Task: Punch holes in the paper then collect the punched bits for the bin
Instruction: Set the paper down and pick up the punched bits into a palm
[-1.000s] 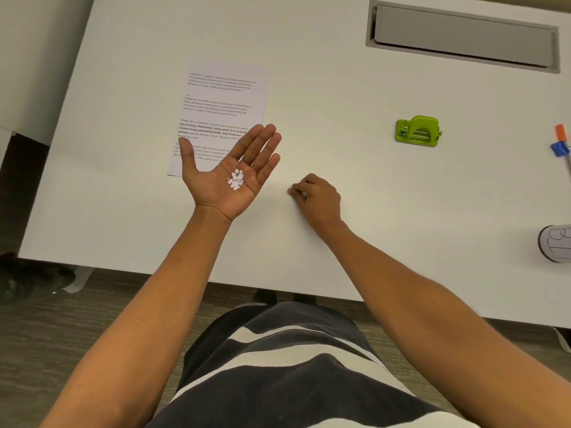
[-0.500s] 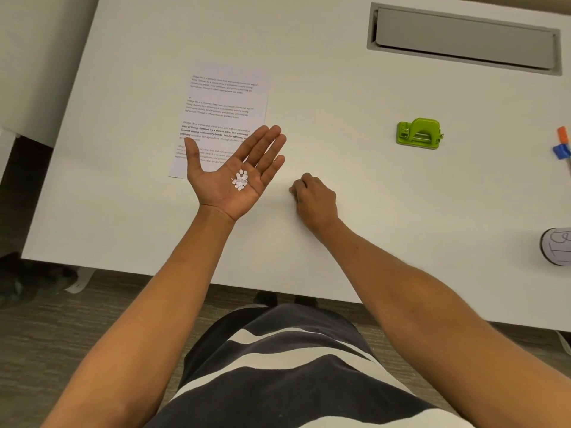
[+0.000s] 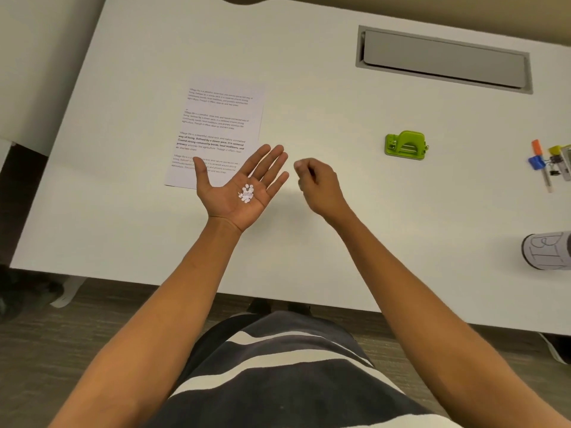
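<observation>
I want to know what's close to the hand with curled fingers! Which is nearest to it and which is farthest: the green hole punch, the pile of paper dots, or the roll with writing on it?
From the right hand, in the head view:
1. Paper dots, just to its left, lying in the open left hand.
2. Green hole punch, to its right and farther up the table.
3. Roll with writing, at the table's right edge.

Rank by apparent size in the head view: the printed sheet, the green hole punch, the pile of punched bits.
1. printed sheet, far the largest.
2. green hole punch.
3. pile of punched bits, smallest, lying in the open left hand.
</observation>
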### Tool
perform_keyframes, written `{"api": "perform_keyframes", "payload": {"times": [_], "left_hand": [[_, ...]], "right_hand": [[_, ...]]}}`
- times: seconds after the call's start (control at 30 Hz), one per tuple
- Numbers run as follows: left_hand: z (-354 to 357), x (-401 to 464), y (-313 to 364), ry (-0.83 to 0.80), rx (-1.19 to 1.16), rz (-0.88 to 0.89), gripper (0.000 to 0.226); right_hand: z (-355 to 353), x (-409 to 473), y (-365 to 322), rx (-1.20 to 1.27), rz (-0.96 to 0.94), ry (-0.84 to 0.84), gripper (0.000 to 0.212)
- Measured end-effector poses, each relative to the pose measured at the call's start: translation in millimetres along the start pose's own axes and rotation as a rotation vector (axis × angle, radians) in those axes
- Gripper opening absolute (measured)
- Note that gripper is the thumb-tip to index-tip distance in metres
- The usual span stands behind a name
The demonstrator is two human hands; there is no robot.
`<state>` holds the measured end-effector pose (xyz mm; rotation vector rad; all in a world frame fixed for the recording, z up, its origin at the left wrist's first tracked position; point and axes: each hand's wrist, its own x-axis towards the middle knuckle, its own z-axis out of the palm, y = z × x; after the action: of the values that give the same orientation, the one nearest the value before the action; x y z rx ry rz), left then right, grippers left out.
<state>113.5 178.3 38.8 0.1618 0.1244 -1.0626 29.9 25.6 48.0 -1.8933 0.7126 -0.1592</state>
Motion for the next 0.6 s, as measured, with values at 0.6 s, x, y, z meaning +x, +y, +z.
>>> {"api": "perform_keyframes", "payload": {"times": [0.6], "left_hand": [[11, 15, -6, -0.079, -0.017, -0.052, 0.114]], "right_hand": [[-40, -4, -37, 0.382, -0.057, 0.126, 0.011]]}}
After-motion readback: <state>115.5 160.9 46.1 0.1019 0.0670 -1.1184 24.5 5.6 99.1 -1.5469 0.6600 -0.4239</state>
